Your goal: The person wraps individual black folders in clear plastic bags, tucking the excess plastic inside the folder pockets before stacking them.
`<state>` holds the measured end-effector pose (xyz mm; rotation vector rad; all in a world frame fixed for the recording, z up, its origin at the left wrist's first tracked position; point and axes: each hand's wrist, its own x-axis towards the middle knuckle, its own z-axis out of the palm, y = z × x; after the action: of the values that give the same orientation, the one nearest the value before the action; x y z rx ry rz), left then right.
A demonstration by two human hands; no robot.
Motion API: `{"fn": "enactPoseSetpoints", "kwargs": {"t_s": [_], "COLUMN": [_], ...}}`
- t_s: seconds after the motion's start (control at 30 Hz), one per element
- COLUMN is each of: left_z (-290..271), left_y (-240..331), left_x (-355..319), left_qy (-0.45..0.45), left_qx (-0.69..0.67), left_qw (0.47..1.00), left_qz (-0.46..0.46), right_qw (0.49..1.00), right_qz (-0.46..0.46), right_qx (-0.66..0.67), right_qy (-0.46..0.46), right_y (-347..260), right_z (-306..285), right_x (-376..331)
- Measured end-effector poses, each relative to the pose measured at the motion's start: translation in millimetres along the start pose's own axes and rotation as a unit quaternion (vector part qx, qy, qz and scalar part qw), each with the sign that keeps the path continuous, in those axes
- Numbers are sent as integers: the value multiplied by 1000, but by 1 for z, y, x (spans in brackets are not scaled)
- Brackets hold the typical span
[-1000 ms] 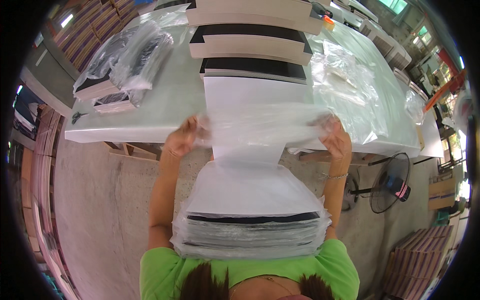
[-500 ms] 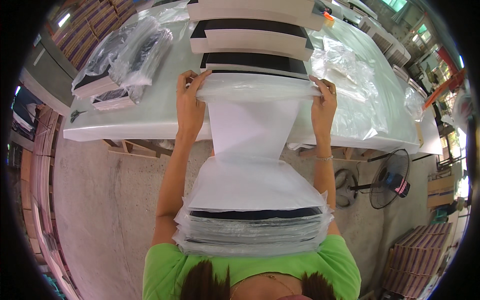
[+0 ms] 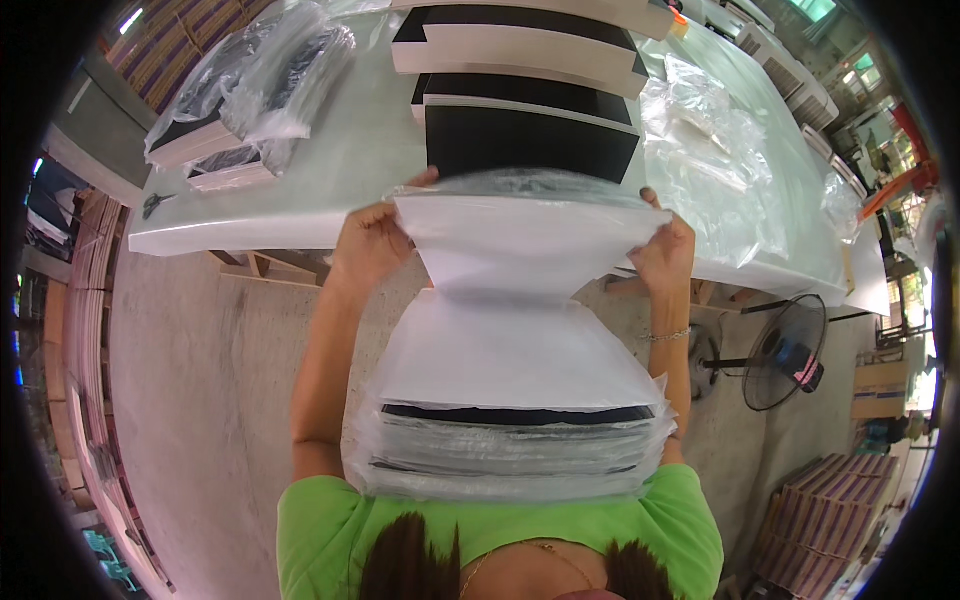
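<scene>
My left hand (image 3: 375,242) and my right hand (image 3: 664,248) are closed on the two far corners of a white sheet (image 3: 530,235). Clear plastic film (image 3: 530,183) bunches along its far edge. Near my chest lies a pile of plastic-wrapped flat sheets (image 3: 505,455), with a white sheet (image 3: 500,350) on top and a dark edge showing beneath it. How the raised sheet joins this pile cannot be made out. Just beyond my hands sits a black sheet (image 3: 530,135), at the near end of stepped stacks of black-topped sheets with pale edges (image 3: 530,52).
A table (image 3: 330,190) with a glossy pale cover bears the stacks. Bagged sheets (image 3: 250,110) and scissors (image 3: 155,204) are on its left, loose clear plastic (image 3: 700,150) on its right. A standing fan (image 3: 785,355) and piled cartons (image 3: 830,520) are at the right.
Both hands have drawn back toward me with the white sheet and its film. More of the black sheet beyond them now shows. The wrapped pile near my chest has barely moved.
</scene>
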<state>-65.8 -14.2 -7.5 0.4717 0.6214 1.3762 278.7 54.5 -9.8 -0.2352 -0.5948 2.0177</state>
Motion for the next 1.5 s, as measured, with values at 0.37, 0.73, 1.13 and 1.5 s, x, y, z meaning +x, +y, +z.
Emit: {"fn": "enactPoseSetpoints", "kwargs": {"t_s": [0.37, 0.73, 1.13, 1.5], "left_z": [-159, -241, -187, -147], "left_y": [-129, -180, -140, -94], "left_x": [-20, 3, 6, 5], "left_qy": [106, 118, 177, 253], "left_qx": [351, 386, 452, 211], "left_qw": [927, 915, 868, 940], "left_qz": [-77, 28, 104, 90], "right_qw": [933, 452, 424, 457], "right_qz": [26, -327, -225, -206], "right_qx": [-333, -771, -768, -788], "right_qy": [135, 306, 424, 357], "right_y": [84, 77, -103, -108], "right_z": [-115, -137, -169, -187], "right_x": [-73, -35, 36, 68]}}
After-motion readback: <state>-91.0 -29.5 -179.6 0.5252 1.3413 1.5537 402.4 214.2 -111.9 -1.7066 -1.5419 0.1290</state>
